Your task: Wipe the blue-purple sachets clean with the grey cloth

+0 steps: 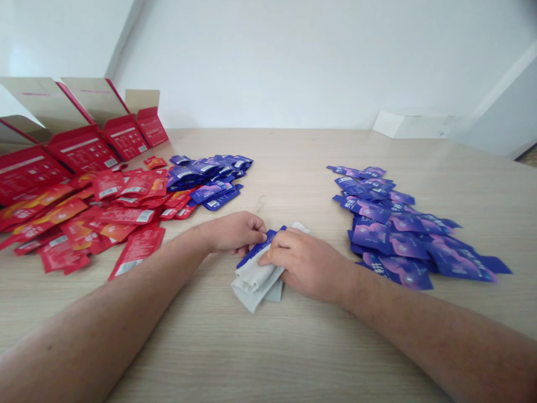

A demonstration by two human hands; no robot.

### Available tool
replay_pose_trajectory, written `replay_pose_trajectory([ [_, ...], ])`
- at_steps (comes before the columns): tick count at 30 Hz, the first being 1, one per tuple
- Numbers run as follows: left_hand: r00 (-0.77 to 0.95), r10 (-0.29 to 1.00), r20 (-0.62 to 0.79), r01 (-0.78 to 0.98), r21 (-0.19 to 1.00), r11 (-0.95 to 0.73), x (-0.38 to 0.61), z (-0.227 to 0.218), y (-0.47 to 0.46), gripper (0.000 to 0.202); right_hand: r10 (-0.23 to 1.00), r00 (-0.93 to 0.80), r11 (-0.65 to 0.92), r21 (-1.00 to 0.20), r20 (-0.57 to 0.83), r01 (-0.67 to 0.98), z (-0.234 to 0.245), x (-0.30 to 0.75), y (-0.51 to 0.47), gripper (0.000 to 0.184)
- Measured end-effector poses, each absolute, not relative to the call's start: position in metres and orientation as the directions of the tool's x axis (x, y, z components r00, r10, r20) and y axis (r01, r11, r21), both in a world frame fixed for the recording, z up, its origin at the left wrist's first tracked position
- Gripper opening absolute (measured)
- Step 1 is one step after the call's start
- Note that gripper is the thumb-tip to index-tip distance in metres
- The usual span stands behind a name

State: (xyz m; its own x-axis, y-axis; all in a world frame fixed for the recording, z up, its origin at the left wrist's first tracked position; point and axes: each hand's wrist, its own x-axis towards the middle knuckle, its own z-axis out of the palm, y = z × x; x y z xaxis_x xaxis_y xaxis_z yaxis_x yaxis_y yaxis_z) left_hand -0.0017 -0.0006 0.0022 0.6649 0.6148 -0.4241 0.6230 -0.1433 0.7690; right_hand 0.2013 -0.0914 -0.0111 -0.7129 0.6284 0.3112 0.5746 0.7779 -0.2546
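At the middle of the table, a folded whitish cloth (255,273) is pressed over a blue packet (257,250), whose edge shows along the cloth's upper side. My right hand (308,258) is closed on the cloth, fingertips on its top. With fingers curled into a pinch, my left hand (240,233) grips the packet's upper left end. Part of the packet is hidden under the cloth and my right hand. The cloth's loose lower fold lies on the table below my fingers.
Blue-purple packets (405,235) lie in overlapping rows at right. Left are a blue packet pile (210,174) and many red-orange packets (126,215). Open red boxes (84,148) stand at the far left, and a white box (413,125) sits at the back right against the wall.
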Motion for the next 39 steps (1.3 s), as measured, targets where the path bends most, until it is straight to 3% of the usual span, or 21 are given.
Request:
replay_pose_trajectory([
  [4, 0.652, 0.633, -0.418, 0.632, 0.761, -0.147, -0.002, 0.002, -0.001, 0.017, 0.726, -0.609, 0.685, -0.267, 0.318, 0.678, -0.012, 0.204, -0.087, 0.033],
  [10, 0.654, 0.623, -0.429, 0.635, 0.758, -0.146, -0.001, 0.004, -0.002, 0.022, 0.591, -0.748, 0.807, -0.249, 0.302, 0.536, -0.01, 0.199, -0.095, 0.029],
  [16, 0.649, 0.637, -0.416, 0.629, 0.765, -0.141, -0.001, 0.002, -0.002, 0.02, 0.731, -0.607, 0.68, -0.263, 0.313, 0.684, -0.012, 0.205, -0.087, 0.033],
  [22, 0.649, 0.624, -0.435, 0.64, 0.755, -0.14, -0.001, 0.003, -0.002, 0.022, 0.604, -0.742, 0.796, -0.247, 0.29, 0.552, -0.01, 0.2, -0.093, 0.032],
  [27, 0.648, 0.634, -0.424, 0.627, 0.768, -0.127, -0.001, 0.003, -0.003, 0.019, 0.728, -0.606, 0.683, -0.267, 0.319, 0.68, -0.012, 0.205, -0.087, 0.034],
  [34, 0.654, 0.616, -0.439, 0.637, 0.759, -0.136, -0.001, 0.004, -0.002, 0.019, 0.591, -0.748, 0.806, -0.25, 0.301, 0.536, -0.01, 0.199, -0.095, 0.03],
  [39, 0.645, 0.634, -0.427, 0.631, 0.765, -0.126, -0.001, 0.003, -0.002, 0.018, 0.734, -0.598, 0.677, -0.269, 0.321, 0.686, -0.013, 0.205, -0.086, 0.034],
])
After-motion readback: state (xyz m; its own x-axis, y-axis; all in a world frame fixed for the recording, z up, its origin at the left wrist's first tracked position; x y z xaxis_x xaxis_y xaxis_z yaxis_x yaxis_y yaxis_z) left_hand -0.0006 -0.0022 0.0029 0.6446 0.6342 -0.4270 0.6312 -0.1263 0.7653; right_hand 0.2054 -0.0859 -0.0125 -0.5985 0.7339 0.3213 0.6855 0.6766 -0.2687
